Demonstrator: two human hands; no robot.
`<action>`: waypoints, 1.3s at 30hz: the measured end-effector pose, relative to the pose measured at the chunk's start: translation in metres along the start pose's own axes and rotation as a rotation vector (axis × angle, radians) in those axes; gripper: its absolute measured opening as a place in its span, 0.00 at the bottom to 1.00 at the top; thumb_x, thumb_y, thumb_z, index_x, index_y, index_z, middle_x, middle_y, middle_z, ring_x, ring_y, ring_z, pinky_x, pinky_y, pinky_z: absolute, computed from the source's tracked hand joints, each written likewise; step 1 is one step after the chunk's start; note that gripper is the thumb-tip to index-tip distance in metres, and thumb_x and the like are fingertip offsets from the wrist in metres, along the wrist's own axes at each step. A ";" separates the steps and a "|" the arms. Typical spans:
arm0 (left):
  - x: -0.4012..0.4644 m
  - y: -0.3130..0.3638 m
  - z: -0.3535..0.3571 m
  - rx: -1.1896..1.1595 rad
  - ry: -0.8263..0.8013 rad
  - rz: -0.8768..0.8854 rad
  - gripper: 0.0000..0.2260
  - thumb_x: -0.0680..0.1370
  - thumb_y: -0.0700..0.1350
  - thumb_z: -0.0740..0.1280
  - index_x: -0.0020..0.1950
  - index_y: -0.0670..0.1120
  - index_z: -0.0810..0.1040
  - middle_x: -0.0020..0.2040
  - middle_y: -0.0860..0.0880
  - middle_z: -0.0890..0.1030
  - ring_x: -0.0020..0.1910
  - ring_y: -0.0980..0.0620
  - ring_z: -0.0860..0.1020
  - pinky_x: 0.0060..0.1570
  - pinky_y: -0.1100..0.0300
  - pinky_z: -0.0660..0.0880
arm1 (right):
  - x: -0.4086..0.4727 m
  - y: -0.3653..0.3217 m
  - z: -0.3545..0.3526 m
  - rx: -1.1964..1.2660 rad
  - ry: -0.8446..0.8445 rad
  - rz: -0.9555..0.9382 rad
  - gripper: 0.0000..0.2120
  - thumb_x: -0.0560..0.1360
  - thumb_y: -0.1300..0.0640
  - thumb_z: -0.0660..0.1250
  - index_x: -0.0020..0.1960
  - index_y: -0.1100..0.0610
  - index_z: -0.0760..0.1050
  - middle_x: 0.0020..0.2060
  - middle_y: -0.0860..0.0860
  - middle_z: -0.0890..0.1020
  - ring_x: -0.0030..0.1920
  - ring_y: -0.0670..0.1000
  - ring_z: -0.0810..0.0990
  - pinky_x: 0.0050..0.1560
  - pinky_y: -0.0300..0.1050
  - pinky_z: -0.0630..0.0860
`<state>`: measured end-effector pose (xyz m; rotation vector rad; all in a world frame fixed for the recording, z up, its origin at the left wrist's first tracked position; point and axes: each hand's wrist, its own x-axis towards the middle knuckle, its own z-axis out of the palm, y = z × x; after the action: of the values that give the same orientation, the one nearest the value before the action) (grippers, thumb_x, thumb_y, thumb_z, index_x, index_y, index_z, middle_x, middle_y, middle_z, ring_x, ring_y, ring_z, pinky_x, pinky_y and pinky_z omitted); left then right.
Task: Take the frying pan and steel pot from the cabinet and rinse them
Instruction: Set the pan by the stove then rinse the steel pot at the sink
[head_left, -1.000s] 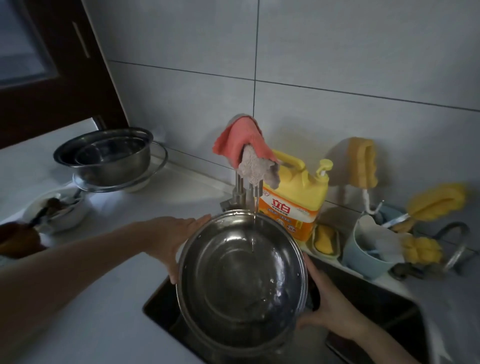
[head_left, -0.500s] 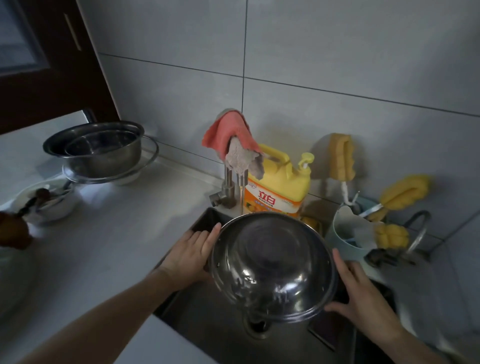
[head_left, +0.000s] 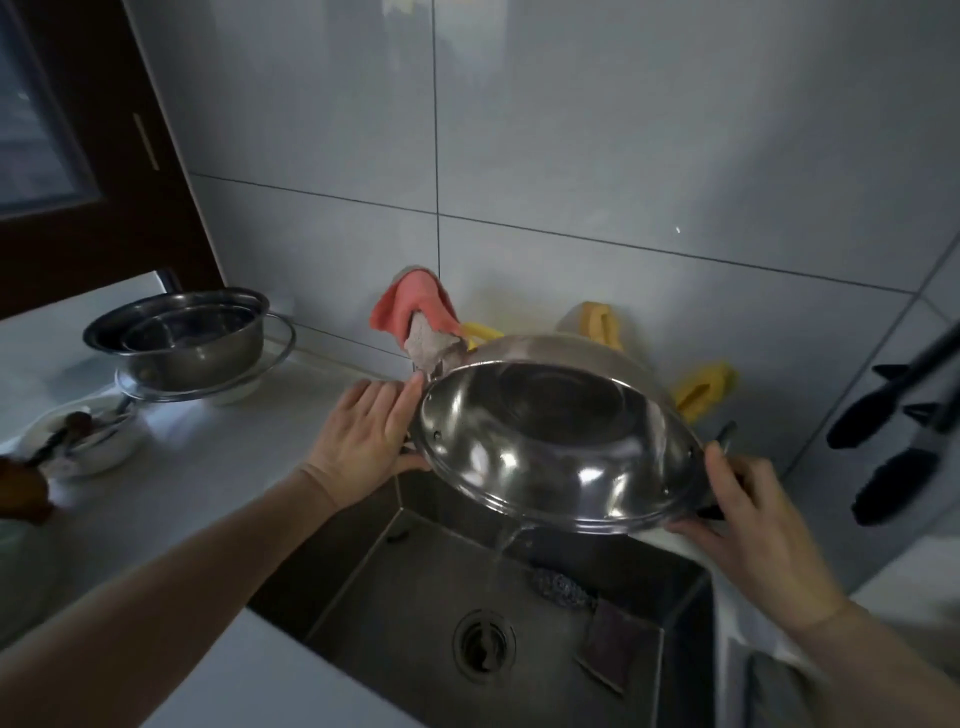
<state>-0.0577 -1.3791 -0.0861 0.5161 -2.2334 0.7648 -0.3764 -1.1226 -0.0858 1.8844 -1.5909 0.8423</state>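
Along the left edge a dark wooden window frame meets a wall of large pale grey tiles, and a white countertop runs beneath it. On that counter sit a small white bowl with utensils in it and, behind it, stacked steel bowls on a wider rim. Further right a pink cloth drapes over the faucet, with yellow sponges against the wall and dark utensils hanging at the far right.

Above the dark sink, whose drain lies near a scouring pad, the steel pot is held tipped over, its domed underside facing the camera and up, its mouth turned away and downward; its wide rim runs from upper left to lower right. Water trickles off the lowest edge into the basin.

The left hand presses flat, fingers straight, against the pot's left rim. The right hand curls around the right rim and its dark handle.

Half a second ago the pot sat lower and closer to level; it is now raised and tilted more steeply, and the yellow detergent bottle is mostly hidden behind it.
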 end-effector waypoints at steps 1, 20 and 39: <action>0.009 -0.003 -0.007 0.014 0.018 0.001 0.42 0.73 0.68 0.62 0.68 0.33 0.62 0.48 0.38 0.78 0.45 0.42 0.75 0.50 0.49 0.70 | 0.007 -0.001 -0.007 -0.011 0.007 0.001 0.48 0.73 0.50 0.73 0.80 0.47 0.43 0.51 0.58 0.68 0.44 0.56 0.70 0.35 0.52 0.78; 0.004 -0.003 -0.012 -0.046 0.006 -0.053 0.40 0.75 0.68 0.59 0.69 0.34 0.62 0.47 0.39 0.78 0.45 0.45 0.73 0.50 0.51 0.69 | 0.024 -0.006 -0.016 -0.036 -0.160 0.130 0.46 0.74 0.47 0.71 0.80 0.48 0.44 0.49 0.58 0.68 0.41 0.57 0.71 0.29 0.50 0.75; -0.186 -0.033 0.070 -0.130 -0.437 -0.334 0.47 0.71 0.71 0.61 0.71 0.32 0.59 0.49 0.37 0.80 0.44 0.40 0.78 0.47 0.50 0.69 | 0.017 -0.033 0.171 0.096 -0.617 0.114 0.70 0.51 0.45 0.86 0.81 0.52 0.46 0.52 0.48 0.70 0.44 0.45 0.79 0.38 0.36 0.77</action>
<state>0.0504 -1.4243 -0.2504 1.0399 -2.4735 0.3521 -0.3205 -1.2540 -0.1873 2.2815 -2.0571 0.3943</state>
